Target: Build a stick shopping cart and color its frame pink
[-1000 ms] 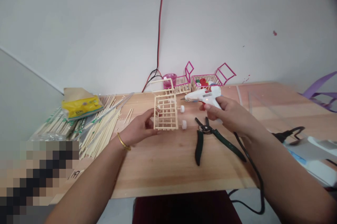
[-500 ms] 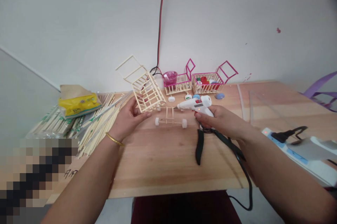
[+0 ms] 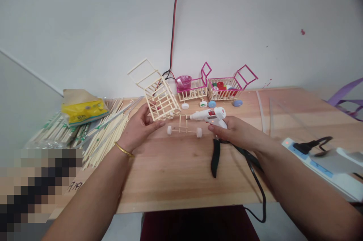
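My left hand (image 3: 143,124) is closed on a small cart basket (image 3: 162,99) built of pale wooden sticks, tilted with its handle frame up to the left. In my right hand (image 3: 229,131) is a white hot glue gun (image 3: 208,115), its nozzle pointing left. That tip is at the stick frame of a wheeled chassis (image 3: 183,124), which stands on the table between my hands. White round wheels (image 3: 199,132) sit at the ends of its near axle. Whether the nozzle touches the sticks I cannot tell.
Two finished-looking carts with magenta trim (image 3: 224,89) stand by the wall, one holding a pink cup (image 3: 183,83). Black-handled pliers (image 3: 216,158) lie under my right hand. Stick bundles (image 3: 104,131) and a yellow tissue pack (image 3: 83,112) lie left; a power strip (image 3: 320,169) lies right.
The glue gun has shifted slightly left and down, its nozzle now at the chassis's far part. My left hand still holds the basket, hardly moved.
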`<state>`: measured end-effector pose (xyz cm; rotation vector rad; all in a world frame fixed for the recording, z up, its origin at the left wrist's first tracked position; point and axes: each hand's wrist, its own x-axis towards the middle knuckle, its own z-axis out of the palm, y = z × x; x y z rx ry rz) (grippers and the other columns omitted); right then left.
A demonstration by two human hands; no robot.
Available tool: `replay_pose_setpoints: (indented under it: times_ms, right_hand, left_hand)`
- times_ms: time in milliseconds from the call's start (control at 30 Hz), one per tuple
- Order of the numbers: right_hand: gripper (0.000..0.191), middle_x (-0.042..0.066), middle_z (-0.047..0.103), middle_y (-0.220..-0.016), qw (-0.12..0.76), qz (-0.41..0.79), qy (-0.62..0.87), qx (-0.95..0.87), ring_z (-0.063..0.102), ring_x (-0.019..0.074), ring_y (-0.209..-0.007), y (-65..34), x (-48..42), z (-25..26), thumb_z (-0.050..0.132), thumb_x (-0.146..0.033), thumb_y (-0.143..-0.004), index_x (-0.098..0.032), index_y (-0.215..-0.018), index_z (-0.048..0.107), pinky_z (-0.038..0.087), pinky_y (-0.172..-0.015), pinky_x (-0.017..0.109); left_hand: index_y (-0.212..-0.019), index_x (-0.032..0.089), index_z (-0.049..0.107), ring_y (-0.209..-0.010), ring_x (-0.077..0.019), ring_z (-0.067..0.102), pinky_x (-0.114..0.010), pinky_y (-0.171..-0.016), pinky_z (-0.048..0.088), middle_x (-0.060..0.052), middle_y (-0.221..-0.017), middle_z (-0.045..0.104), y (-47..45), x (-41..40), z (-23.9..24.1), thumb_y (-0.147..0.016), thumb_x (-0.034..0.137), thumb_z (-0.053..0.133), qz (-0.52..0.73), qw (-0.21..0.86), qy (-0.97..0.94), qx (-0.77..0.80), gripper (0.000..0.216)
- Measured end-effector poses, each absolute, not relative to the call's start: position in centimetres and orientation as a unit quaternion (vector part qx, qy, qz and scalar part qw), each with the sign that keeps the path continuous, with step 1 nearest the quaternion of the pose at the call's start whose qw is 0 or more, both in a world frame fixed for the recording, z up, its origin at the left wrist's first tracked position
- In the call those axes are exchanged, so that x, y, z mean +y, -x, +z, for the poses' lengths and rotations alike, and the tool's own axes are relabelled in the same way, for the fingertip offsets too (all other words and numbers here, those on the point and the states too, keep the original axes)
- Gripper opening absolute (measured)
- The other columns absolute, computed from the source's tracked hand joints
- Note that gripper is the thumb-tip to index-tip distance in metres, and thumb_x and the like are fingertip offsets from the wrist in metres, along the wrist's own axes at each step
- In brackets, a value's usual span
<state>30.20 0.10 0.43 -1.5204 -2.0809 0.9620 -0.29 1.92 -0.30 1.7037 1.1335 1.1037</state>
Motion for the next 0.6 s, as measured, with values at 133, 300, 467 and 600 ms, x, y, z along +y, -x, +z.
replay_pose_setpoints:
  times_ms: [133, 300, 467, 600]
  right_hand:
    - [0.042, -0.002, 0.049, -0.062, 0.177, 0.338, 0.533, -0.755, 0.047, 0.0155, -0.059, -30.25, 0.2, 0.48, 0.047, -0.059, -0.09, -0.022, -0.071, 0.05, 0.037, -0.056, 0.026]
    - [0.043, -0.001, 0.05, -0.062, 0.166, 0.333, 0.539, -0.756, 0.048, 0.0163, -0.059, -30.1, 0.19, 0.5, 0.045, -0.06, -0.09, -0.021, -0.071, 0.051, 0.037, -0.056, 0.027]
    - [0.042, -0.002, 0.049, -0.061, 0.17, 0.334, 0.546, -0.75, 0.046, 0.0157, -0.058, -30.06, 0.18, 0.5, 0.046, -0.058, -0.09, -0.022, -0.069, 0.047, 0.037, -0.057, 0.027]
    - [0.041, -0.001, 0.05, -0.061, 0.174, 0.33, 0.543, -0.752, 0.048, 0.0157, -0.059, -30.17, 0.23, 0.44, 0.045, -0.056, -0.091, -0.022, -0.068, 0.046, 0.037, -0.056, 0.027]
  left_hand:
    - [-0.121, 0.019, 0.055, -0.104, -0.0245, 0.062, -0.034, -0.081, 0.053, -0.007, -0.11, 0.066, 0.35, 1.96, -0.4, -0.075, 0.029, 0.076, 0.438, 0.381, -0.677, 0.452, 0.052]
    - [-0.122, 0.021, 0.056, -0.1, -0.0249, 0.062, -0.033, -0.078, 0.053, -0.006, -0.102, 0.067, 0.4, 2.0, -0.6, -0.074, 0.026, 0.077, 0.444, 0.386, -0.673, 0.449, 0.053]
    - [-0.124, 0.021, 0.055, -0.102, -0.0249, 0.061, -0.035, -0.08, 0.052, -0.007, -0.106, 0.066, 0.31, 1.98, -0.6, -0.074, 0.029, 0.077, 0.442, 0.389, -0.674, 0.446, 0.055]
    - [-0.122, 0.02, 0.055, -0.099, -0.0238, 0.061, -0.035, -0.079, 0.052, -0.006, -0.104, 0.066, 0.3, 1.99, -0.69, -0.074, 0.029, 0.077, 0.446, 0.386, -0.672, 0.448, 0.054]
